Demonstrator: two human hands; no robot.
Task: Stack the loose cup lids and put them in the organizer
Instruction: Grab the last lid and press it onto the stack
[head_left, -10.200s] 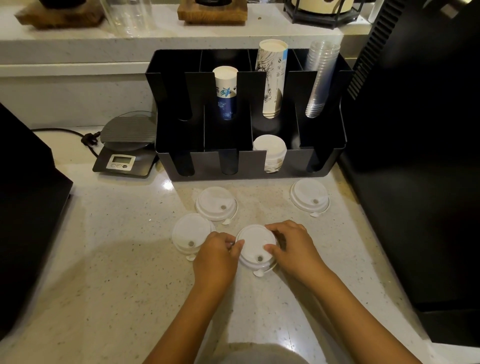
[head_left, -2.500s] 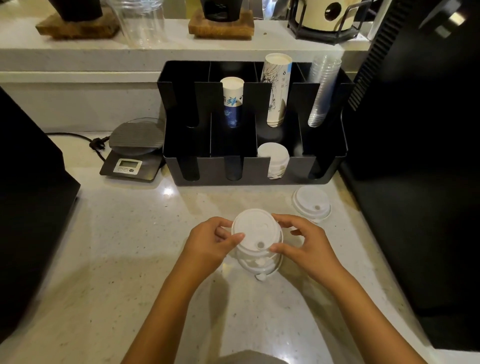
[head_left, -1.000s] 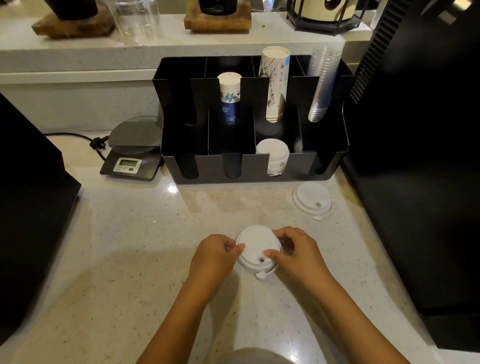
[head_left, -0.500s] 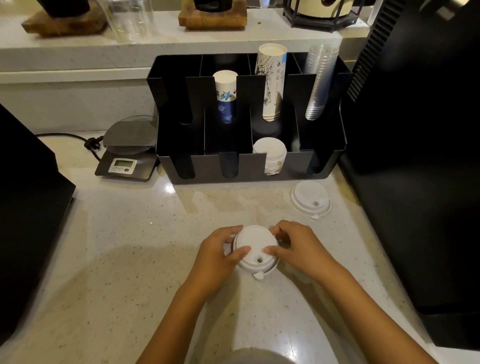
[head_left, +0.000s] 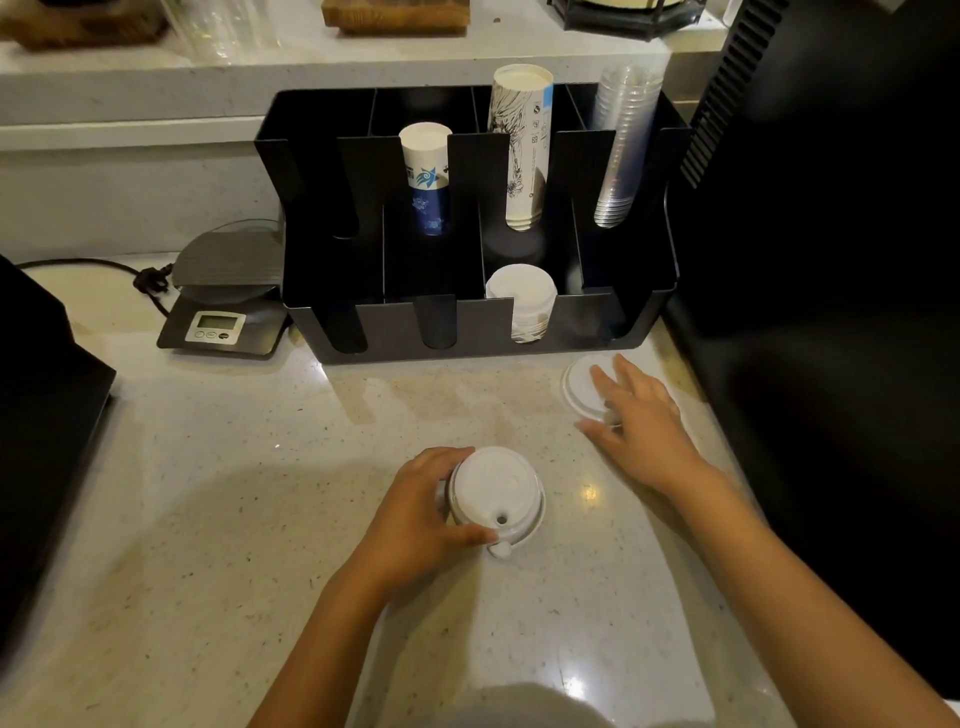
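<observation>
A stack of white cup lids (head_left: 496, 496) rests on the speckled counter in front of me, with my left hand (head_left: 415, 514) wrapped around its left side. One loose white lid (head_left: 579, 387) lies to the right, near the organizer's front corner. My right hand (head_left: 636, 421) lies over that lid with fingers spread, touching its top and edge. The black organizer (head_left: 467, 332) stands behind; a stack of white lids (head_left: 522, 296) sits in its third front slot.
Paper cups (head_left: 522, 145) and clear plastic cups (head_left: 621, 145) stand in the organizer's back slots. A digital scale (head_left: 223, 291) sits left of it. A black machine (head_left: 831, 260) borders the counter on the right, another dark appliance (head_left: 36, 405) on the left.
My right hand has left the stack and reached right onto the loose lid. My left hand stays on the stack, which grew from one lid to several over the earlier frames.
</observation>
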